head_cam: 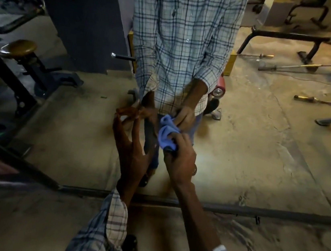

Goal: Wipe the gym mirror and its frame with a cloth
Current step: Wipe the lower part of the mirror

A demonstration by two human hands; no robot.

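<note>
While outstretched, hands (130, 150) (181, 160), cloth (165, 134) at mirror (262, 148).

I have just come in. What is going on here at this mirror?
A person stands close to the gym mirror and works on its lower part. The right hand grips a crumpled blue cloth and holds it against the glass. The left hand is open, its fingertips reaching the glass beside the cloth. The dark bottom frame runs below both hands.
</note>
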